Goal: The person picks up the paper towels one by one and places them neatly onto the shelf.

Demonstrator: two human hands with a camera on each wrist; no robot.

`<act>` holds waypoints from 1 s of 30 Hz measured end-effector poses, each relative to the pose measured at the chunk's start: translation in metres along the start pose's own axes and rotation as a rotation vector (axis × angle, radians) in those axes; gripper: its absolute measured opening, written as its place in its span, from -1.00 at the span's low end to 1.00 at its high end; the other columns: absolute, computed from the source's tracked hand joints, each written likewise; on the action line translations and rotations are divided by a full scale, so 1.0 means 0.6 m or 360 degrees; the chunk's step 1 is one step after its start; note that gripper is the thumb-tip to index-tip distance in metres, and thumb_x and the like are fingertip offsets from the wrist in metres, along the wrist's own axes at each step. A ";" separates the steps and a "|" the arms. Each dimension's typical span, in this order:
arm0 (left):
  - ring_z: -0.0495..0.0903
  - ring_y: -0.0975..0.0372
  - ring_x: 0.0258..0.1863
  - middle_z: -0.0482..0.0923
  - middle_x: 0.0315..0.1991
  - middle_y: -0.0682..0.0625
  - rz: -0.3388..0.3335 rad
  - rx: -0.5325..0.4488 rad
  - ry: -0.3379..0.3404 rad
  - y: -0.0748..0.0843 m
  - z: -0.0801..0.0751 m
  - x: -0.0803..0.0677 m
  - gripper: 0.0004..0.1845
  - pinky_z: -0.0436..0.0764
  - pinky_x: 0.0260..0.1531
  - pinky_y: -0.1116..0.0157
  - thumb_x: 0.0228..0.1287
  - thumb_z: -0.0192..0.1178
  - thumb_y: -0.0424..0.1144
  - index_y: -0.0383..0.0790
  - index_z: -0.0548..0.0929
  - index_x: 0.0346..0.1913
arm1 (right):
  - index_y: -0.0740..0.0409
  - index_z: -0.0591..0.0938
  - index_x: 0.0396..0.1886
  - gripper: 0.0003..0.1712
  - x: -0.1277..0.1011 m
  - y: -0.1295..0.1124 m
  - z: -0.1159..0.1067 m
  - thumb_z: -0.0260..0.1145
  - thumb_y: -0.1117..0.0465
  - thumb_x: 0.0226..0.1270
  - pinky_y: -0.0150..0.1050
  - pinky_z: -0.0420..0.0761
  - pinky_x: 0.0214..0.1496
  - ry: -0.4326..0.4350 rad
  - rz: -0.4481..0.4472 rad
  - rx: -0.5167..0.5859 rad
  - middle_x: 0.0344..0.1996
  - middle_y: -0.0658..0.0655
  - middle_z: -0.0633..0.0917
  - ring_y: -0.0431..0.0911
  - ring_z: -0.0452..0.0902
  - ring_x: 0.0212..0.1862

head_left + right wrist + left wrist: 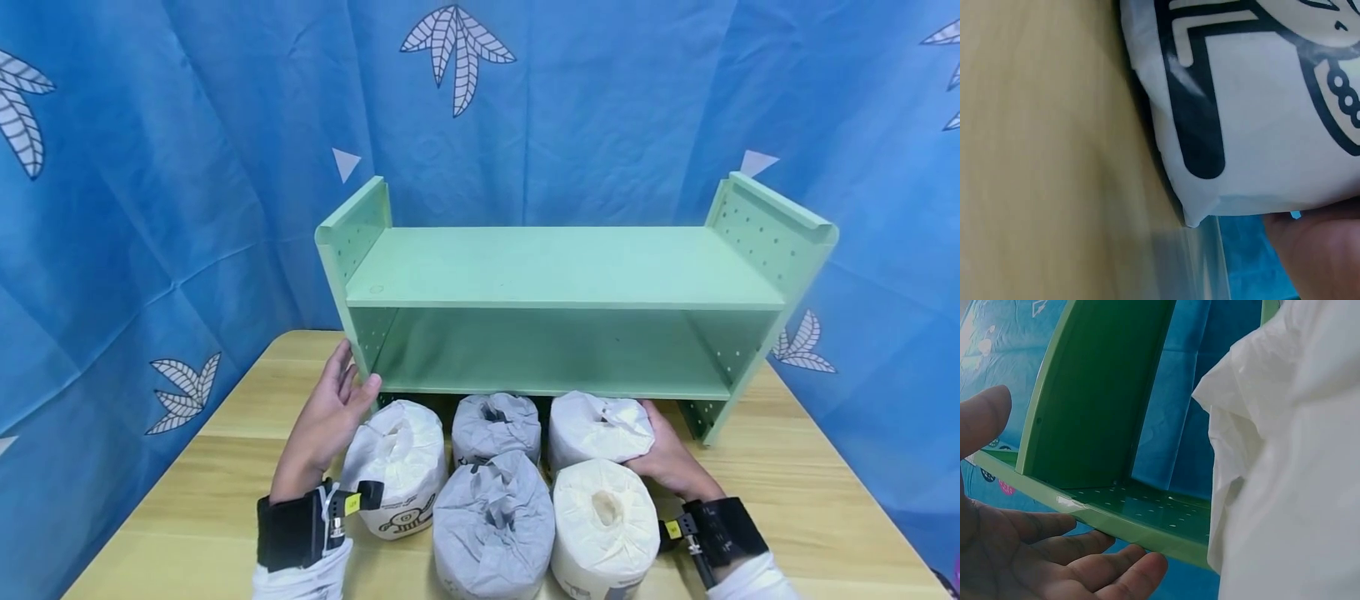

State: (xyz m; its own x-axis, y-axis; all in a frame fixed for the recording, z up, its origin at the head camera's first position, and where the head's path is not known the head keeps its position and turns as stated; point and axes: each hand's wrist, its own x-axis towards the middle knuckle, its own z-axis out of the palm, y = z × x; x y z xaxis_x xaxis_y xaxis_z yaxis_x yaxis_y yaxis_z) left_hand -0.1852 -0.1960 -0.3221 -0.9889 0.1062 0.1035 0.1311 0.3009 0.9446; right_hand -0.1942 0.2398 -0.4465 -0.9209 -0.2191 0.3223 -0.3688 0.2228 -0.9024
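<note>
My left hand [322, 425] is at the left side panel of a light green two-tier shelf [562, 267]. In the left wrist view its extended fingers [1091, 547] lie along the panel's edge, with the thumb apart. A white wrapped toilet paper roll [397, 450] stands beside that wrist. My right hand [671, 458] holds the right side of another white wrapped roll [592, 429] by the shelf's lower front edge; some fingers are hidden behind it. The right wrist view shows a printed wrapper [1254, 119] close up, with part of the hand at its edge.
Two grey wrapped rolls [495, 525] stand in the middle, one behind the other. A cream wrapped roll [603, 525] stands in front of the held one. All are on a wooden table [202, 500], with a blue leaf-print curtain [225, 125] behind and at both sides.
</note>
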 end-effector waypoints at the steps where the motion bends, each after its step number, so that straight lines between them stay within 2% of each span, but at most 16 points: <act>1: -0.24 0.01 0.50 -0.42 0.55 -0.07 0.0001 0.0001 0.0002 0.000 0.000 0.000 -0.05 -0.06 0.43 0.03 0.44 0.07 0.02 -0.09 -0.40 0.54 | 0.45 0.20 0.30 0.00 -0.001 0.001 -0.002 0.47 0.56 -0.21 -0.46 0.44 0.07 -0.0001 -0.0014 0.0000 0.06 0.20 0.49 -0.29 0.45 0.02; 4: -0.23 0.03 0.50 -0.41 0.55 -0.06 0.0005 -0.0001 0.0002 -0.001 0.001 0.001 -0.04 -0.05 0.43 0.04 0.44 0.08 0.01 -0.08 -0.39 0.54 | 0.46 0.21 0.29 0.00 -0.002 0.005 -0.008 0.42 0.60 -0.28 -0.45 0.46 0.05 -0.0005 -0.0044 -0.0002 0.02 0.15 0.50 -0.25 0.47 -0.01; 9: -0.23 0.02 0.50 -0.41 0.55 -0.07 0.0029 -0.0019 0.0000 -0.001 0.001 0.003 -0.08 -0.05 0.43 0.04 0.47 0.07 -0.09 -0.10 -0.39 0.54 | 0.42 0.26 0.25 0.00 -0.004 0.008 -0.019 0.43 0.56 -0.36 -0.39 0.49 0.01 -0.0022 -0.0057 -0.0032 -0.03 0.18 0.52 -0.21 0.49 -0.06; 14: -0.23 0.03 0.50 -0.42 0.55 -0.07 0.0032 -0.0029 0.0001 0.000 0.003 0.003 -0.06 -0.05 0.43 0.04 0.45 0.09 -0.05 -0.11 -0.38 0.55 | 0.42 0.27 0.24 0.02 -0.005 0.006 -0.032 0.43 0.58 -0.44 -0.42 0.49 0.00 -0.0033 -0.0108 -0.0015 -0.04 0.07 0.55 -0.20 0.50 -0.09; 18: -0.25 0.04 0.50 -0.43 0.55 -0.06 0.0018 -0.0016 -0.0002 0.000 0.002 0.001 -0.04 -0.06 0.43 0.03 0.44 0.10 -0.03 -0.10 -0.39 0.54 | 0.42 0.25 0.26 0.06 -0.007 0.005 -0.043 0.44 0.60 -0.44 -0.44 0.48 0.00 -0.0058 -0.0151 0.0008 -0.03 -0.03 0.55 -0.21 0.50 -0.09; 25: -0.26 0.03 0.50 -0.45 0.55 -0.04 -0.0001 -0.0015 -0.0019 0.000 0.000 0.001 -0.03 -0.05 0.42 0.02 0.43 0.10 -0.01 -0.07 -0.41 0.54 | 0.44 0.24 0.24 0.06 -0.012 0.008 -0.059 0.46 0.59 -0.46 -0.44 0.48 0.01 -0.0112 -0.0201 0.0032 -0.03 -0.05 0.56 -0.20 0.50 -0.10; 30: -0.27 0.04 0.50 -0.47 0.55 -0.03 -0.0009 -0.0016 -0.0026 0.001 0.000 -0.001 -0.06 -0.07 0.42 0.04 0.46 0.07 -0.09 -0.05 -0.42 0.54 | 0.46 0.24 0.24 0.05 -0.016 0.011 -0.064 0.45 0.59 -0.45 -0.44 0.49 0.02 -0.0144 -0.0245 0.0075 0.01 -0.07 0.56 -0.21 0.50 -0.07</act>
State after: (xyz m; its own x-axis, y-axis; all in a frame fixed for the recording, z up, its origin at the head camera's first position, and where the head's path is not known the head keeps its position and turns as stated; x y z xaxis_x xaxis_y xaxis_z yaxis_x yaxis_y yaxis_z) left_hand -0.1848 -0.1959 -0.3215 -0.9884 0.1199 0.0931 0.1247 0.2919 0.9483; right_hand -0.1924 0.2800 -0.4447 -0.8383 -0.3323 0.4323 -0.4961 0.1358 -0.8576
